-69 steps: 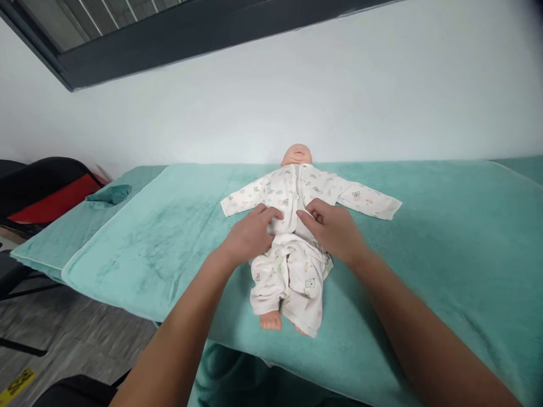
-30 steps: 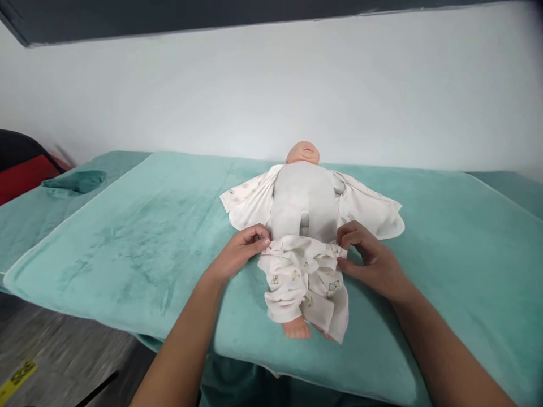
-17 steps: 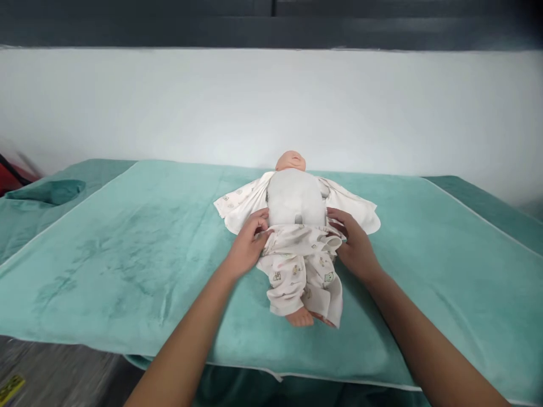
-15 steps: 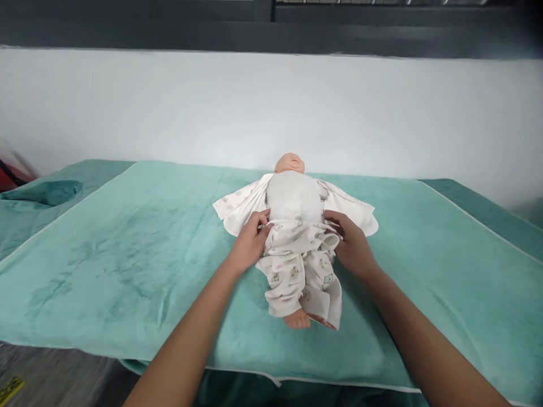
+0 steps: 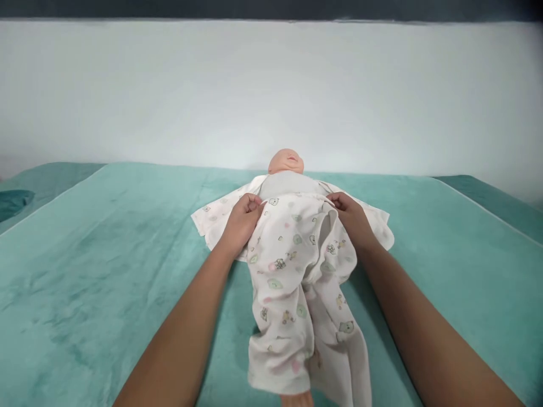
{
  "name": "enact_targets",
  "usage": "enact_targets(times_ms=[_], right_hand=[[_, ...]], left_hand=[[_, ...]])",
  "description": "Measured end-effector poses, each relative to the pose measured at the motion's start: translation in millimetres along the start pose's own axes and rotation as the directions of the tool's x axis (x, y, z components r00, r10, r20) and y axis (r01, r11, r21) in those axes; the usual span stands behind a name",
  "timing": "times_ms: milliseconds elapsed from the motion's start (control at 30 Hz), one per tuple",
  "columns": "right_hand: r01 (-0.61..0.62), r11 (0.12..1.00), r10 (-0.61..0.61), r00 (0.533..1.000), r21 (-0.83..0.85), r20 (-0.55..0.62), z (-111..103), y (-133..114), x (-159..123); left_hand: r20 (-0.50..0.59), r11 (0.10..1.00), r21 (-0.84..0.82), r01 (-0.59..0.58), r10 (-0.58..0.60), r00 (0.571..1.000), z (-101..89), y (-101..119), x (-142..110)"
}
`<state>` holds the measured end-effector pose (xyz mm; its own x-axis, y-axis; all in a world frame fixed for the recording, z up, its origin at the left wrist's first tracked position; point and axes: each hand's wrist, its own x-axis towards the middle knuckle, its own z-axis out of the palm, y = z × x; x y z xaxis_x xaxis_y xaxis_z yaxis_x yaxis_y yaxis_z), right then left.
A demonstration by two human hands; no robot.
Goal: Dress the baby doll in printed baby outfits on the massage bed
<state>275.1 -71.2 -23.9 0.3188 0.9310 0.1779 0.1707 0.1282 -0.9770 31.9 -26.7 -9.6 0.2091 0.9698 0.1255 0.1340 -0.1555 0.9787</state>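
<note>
Seen from the head camera, a person's two bare hands grip the waistband of a pair of white trousers on a doll (image 5: 287, 183) lying on its back on a teal-covered table (image 5: 127, 282). The left hand (image 5: 243, 217) pinches the waistband at one hip, fingers curled and drawn close to the thumb; the right hand (image 5: 350, 217) grasps it at the opposite hip, its thumb hidden by the fabric. The trousers (image 5: 288, 271) (dotted with small animal figures in green, pink and brown) cover the doll's legs and reach up over its pale grey torso, bunching into a loose fold beside the right hand. Below one cuff, part of a foot (image 5: 297, 400) shows at the bottom edge. A white shirt (image 5: 218, 217) lies open, its sides spread out to the left and right of the torso. The doll's head points toward a white wall (image 5: 271, 90).
</note>
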Motion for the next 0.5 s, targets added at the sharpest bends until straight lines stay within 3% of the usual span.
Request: enact_targets(times_ms=[100, 233, 367, 500], right_hand=[[0.18, 0.982, -0.177, 0.983, -0.051, 0.048, -3, -3, -4], [0.409, 0.911, -0.398, 0.906, -0.056, 0.143, -1, -4, -5], [0.481, 0.846, -0.442, 0.874, -0.23, 0.203, 3, -12, 2], [0.413, 0.658, -0.355, 0.907, -0.63, 0.224, 16, -37, 22]], left_hand=[[0.074, 0.998, 0.035, -0.049, 0.047, 0.996, -6.9, 7, -2], [0.073, 0.975, 0.156, -0.156, 0.147, 0.987, -9.8, 16, -3], [0.069, 0.958, 0.243, -0.149, 0.136, 0.988, -6.1, 20, 0], [-0.064, 0.921, 0.374, -0.107, 0.141, 0.988, -0.5, 19, 18]])
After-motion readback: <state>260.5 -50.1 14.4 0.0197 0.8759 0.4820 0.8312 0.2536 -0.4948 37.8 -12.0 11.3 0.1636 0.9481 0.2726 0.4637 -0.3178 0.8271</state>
